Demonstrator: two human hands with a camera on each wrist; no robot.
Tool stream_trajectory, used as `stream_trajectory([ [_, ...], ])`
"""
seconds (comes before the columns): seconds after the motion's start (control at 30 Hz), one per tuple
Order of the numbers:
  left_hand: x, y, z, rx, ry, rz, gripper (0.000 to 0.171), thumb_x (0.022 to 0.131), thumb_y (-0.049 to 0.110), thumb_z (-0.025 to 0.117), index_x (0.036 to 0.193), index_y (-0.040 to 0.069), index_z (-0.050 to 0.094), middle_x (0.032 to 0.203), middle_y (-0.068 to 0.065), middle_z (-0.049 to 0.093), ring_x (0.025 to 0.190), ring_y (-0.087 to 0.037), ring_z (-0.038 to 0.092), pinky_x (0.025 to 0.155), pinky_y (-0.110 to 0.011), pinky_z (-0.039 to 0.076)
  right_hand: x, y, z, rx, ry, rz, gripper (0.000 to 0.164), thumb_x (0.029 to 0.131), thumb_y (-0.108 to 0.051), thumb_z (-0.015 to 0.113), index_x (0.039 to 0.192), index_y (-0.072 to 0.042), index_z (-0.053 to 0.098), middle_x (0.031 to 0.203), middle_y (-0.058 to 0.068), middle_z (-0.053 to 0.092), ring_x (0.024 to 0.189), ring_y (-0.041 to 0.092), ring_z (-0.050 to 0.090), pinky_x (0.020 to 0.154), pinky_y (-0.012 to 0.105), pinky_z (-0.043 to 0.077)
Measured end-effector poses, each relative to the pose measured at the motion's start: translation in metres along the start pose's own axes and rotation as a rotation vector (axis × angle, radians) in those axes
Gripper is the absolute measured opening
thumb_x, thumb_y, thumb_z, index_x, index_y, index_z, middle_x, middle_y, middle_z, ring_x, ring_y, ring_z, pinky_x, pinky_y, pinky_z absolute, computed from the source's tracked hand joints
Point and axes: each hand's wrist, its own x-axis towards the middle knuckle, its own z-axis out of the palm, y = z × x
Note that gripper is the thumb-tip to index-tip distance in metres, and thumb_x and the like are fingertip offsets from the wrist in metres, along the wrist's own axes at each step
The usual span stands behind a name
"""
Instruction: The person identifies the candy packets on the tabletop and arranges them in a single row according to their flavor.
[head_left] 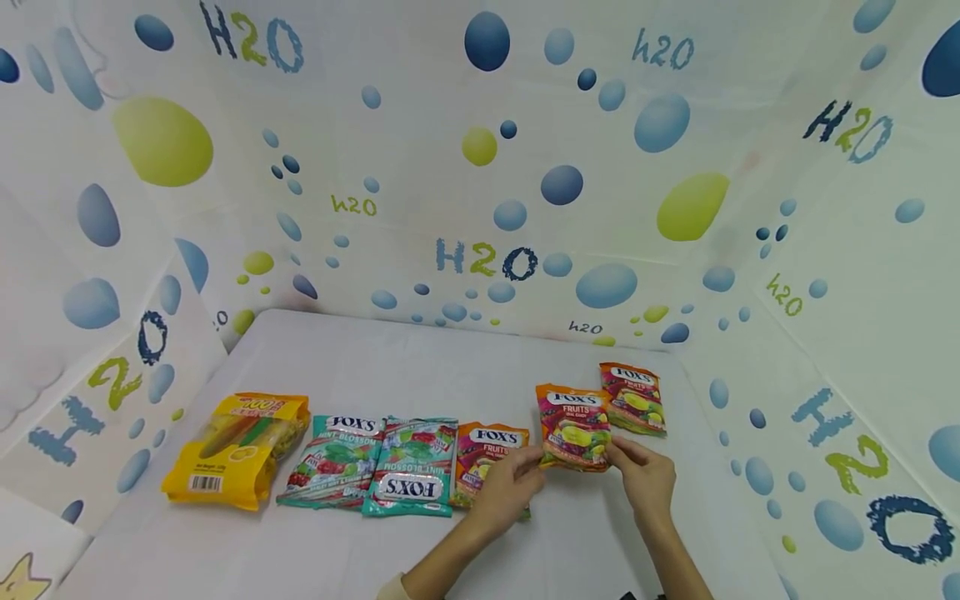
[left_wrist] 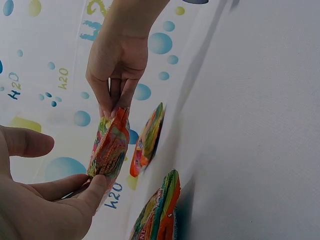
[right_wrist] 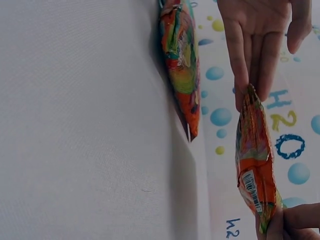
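Note:
Both hands hold up one orange and red Fox's Fruits candy bag (head_left: pixel 575 427) by its lower corners, its front facing the head camera. My left hand (head_left: pixel 507 490) pinches the left corner, and my right hand (head_left: pixel 642 471) pinches the right one. In the left wrist view the lifted bag (left_wrist: pixel 108 150) hangs between the two hands, apart from the table. A barcode shows on its back in the right wrist view. Below my left hand lies a second Fruits bag (head_left: pixel 474 454), partly hidden by it. A third Fruits bag (head_left: pixel 636 400) lies behind the right hand.
Two teal Fox's Mint Blossom bags (head_left: pixel 334 467) (head_left: pixel 410 467) lie side by side left of the hands. Farther left is a yellow snack pack (head_left: pixel 234 450). A white table (head_left: pixel 450 367) carries everything, with a printed H2O curtain (head_left: pixel 420 208) around its back and sides.

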Motion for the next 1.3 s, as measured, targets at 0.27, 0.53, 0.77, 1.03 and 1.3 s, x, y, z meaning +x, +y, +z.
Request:
stream_trajectory([
  [0.27, -0.007, 0.001, 0.002, -0.064, 0.0, -0.017, 0.049, 0.101, 0.017, 0.063, 0.145, -0.003, 0.054, 0.154, -0.021, 0.05, 0.139, -0.039, 0.053, 0.109, -0.039, 0.051, -0.005, 0.003, -0.002, 0.002, -0.01, 0.017, 0.029, 0.098, -0.017, 0.075, 0.119, 0.003, 0.076, 0.108, 0.016, 0.078, 0.084, 0.005, 0.075, 0.077, 0.016, 0.058],
  [0.53, -0.013, -0.005, 0.006, -0.074, 0.008, -0.067, 0.049, 0.1, 0.019, 0.065, 0.145, 0.0, 0.057, 0.155, -0.018, 0.05, 0.138, -0.036, 0.054, 0.108, -0.033, 0.05, -0.011, 0.008, -0.002, -0.05, -0.01, 0.048, 0.027, 0.099, -0.015, 0.072, 0.12, 0.001, 0.076, 0.109, 0.015, 0.078, 0.087, 0.008, 0.075, 0.081, 0.024, 0.061],
  [0.77, -0.019, -0.007, 0.009, -0.096, -0.01, -0.075, 0.049, 0.099, 0.017, 0.065, 0.145, -0.001, 0.056, 0.155, -0.02, 0.049, 0.138, -0.036, 0.054, 0.108, -0.029, 0.05, -0.014, 0.011, -0.004, -0.086, -0.005, 0.06, 0.027, 0.099, -0.015, 0.071, 0.121, 0.0, 0.076, 0.11, 0.015, 0.078, 0.087, 0.008, 0.075, 0.083, 0.03, 0.062],
  [1.03, -0.027, -0.01, 0.01, -0.091, -0.023, -0.111, 0.047, 0.099, 0.018, 0.067, 0.142, 0.002, 0.06, 0.154, -0.019, 0.05, 0.136, -0.035, 0.055, 0.106, -0.03, 0.052, -0.022, 0.015, -0.006, -0.094, -0.003, 0.08, 0.026, 0.098, -0.013, 0.073, 0.12, 0.001, 0.076, 0.109, 0.015, 0.078, 0.086, 0.009, 0.075, 0.084, 0.034, 0.063],
  [1.3, -0.031, -0.015, 0.012, -0.103, -0.039, -0.1, 0.046, 0.099, 0.015, 0.066, 0.141, -0.001, 0.059, 0.153, -0.018, 0.05, 0.136, -0.037, 0.055, 0.106, -0.029, 0.052, -0.027, 0.017, -0.009, -0.109, -0.014, 0.121, 0.028, 0.097, -0.016, 0.074, 0.12, 0.0, 0.076, 0.108, 0.014, 0.079, 0.091, 0.014, 0.075, 0.083, 0.034, 0.062],
])
